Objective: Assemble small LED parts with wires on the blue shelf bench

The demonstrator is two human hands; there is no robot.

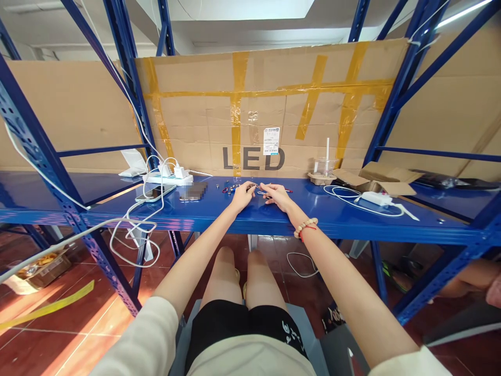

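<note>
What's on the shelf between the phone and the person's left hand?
In the head view, a blurred-out patch lies between the phone and left hand; otherwise bare blue shelf.

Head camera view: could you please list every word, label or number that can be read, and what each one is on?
"LED": large dark letters on the cardboard sheet behind the blue shelf.
White sticker label above those letters: print too small to read.
White marks on the black shorts: not legible.
</note>
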